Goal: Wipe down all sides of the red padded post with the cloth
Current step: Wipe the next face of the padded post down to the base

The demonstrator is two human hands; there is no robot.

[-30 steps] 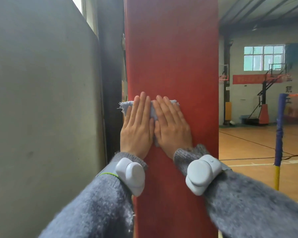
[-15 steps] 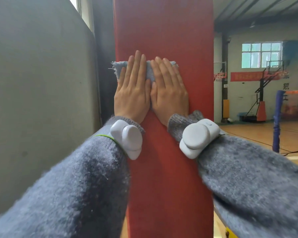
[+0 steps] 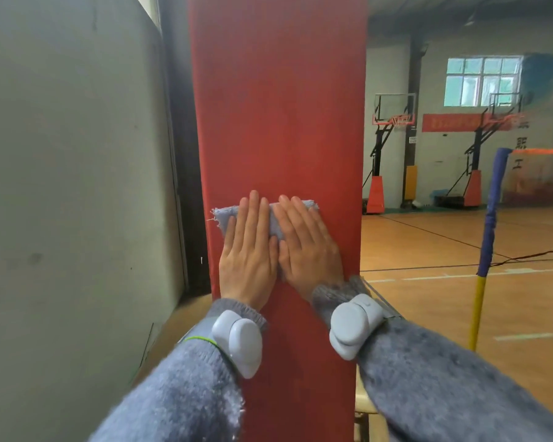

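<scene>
The red padded post (image 3: 278, 106) rises straight in front of me and fills the middle of the view. A pale blue cloth (image 3: 222, 215) with frayed edges lies flat against its front face at about mid height. My left hand (image 3: 248, 253) and my right hand (image 3: 307, 250) press on the cloth side by side, fingers straight and pointing up. Most of the cloth is hidden under my hands; its left end and top edge show. Both wrists carry white sensor pods over grey woolly sleeves.
A grey wall (image 3: 71, 202) stands close on the left, with a dark gap between it and the post. To the right lies a wooden gym floor (image 3: 444, 250), a blue and yellow net pole (image 3: 489, 237), and basketball stands (image 3: 380, 154) at the far wall.
Both hands slid the cloth up the post's front face, then back down to about mid height. They stay flat and side by side throughout.
</scene>
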